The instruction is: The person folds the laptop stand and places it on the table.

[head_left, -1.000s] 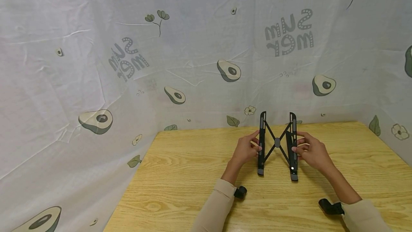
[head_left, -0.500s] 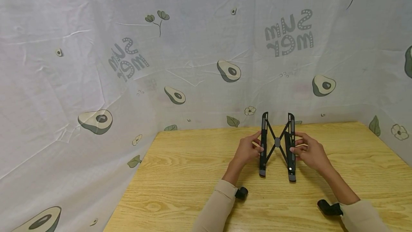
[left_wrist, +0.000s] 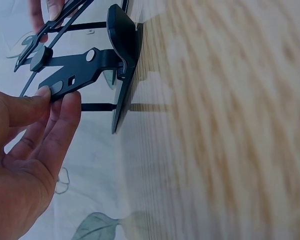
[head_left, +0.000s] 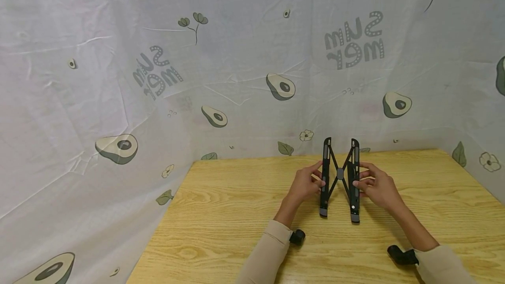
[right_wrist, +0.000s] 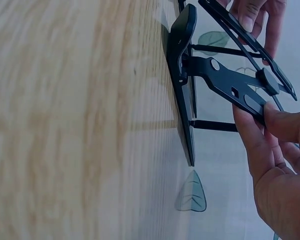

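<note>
– While pinched from both sides, resting on what?
– On the wooden table (head_left: pixel 221 196), just below the fingers. A black folding stand (head_left: pixel 340 173), right between left hand (head_left: pixel 305 184) and right hand (head_left: pixel 380 187).
– And the grip?
– Thumb against fingers on each side, pinching a long rail (head_left: pixel 325 165) apiece.
– Why there, near mid-rail?
– Likely for an even push from both sides, keeping the linkage from skewing.
– Compared with a second ago?
– Narrower now: rails closer together, crossed bars (head_left: pixel 334 157) steeper, both sets of fingers nearer each other. Same hold on the rails, hub (right_wrist: pixel 266 81) about midway between the fingers as before.
</note>
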A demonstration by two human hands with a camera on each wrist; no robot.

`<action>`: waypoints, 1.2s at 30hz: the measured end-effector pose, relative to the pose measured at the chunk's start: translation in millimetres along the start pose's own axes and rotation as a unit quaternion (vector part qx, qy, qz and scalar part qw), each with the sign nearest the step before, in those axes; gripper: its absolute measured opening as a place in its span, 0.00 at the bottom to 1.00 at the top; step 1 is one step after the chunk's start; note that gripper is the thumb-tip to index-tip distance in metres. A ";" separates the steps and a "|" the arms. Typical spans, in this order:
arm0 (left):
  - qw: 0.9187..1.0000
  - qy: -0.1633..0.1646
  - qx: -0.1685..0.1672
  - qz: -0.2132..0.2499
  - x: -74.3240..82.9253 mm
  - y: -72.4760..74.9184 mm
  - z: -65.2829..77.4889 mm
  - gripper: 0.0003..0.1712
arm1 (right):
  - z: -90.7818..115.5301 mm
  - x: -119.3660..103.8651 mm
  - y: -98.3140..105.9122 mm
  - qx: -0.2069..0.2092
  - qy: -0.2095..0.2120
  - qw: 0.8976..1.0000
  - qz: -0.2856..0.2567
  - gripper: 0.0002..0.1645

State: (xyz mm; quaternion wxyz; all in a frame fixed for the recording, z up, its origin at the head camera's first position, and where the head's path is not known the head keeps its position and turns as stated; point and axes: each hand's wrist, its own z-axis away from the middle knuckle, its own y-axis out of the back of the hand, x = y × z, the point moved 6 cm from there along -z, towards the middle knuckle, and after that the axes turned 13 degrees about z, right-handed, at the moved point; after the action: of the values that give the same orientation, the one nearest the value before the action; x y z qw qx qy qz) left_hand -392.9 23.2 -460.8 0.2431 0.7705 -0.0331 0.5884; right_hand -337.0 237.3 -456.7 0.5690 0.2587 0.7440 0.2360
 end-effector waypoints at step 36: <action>0.999 0.016 -0.034 0.024 9.4 -20.7 4.7 0.42 | -0.9 -12.8 -16.4 -0.006 -0.001 0.999 -0.031 0.40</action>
State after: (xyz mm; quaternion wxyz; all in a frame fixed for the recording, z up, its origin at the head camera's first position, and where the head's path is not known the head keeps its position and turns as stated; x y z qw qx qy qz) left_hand -378.9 41.7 -459.9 0.2553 0.7511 -0.0681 0.6050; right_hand -337.1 216.5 -457.8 0.5785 0.2319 0.7498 0.2223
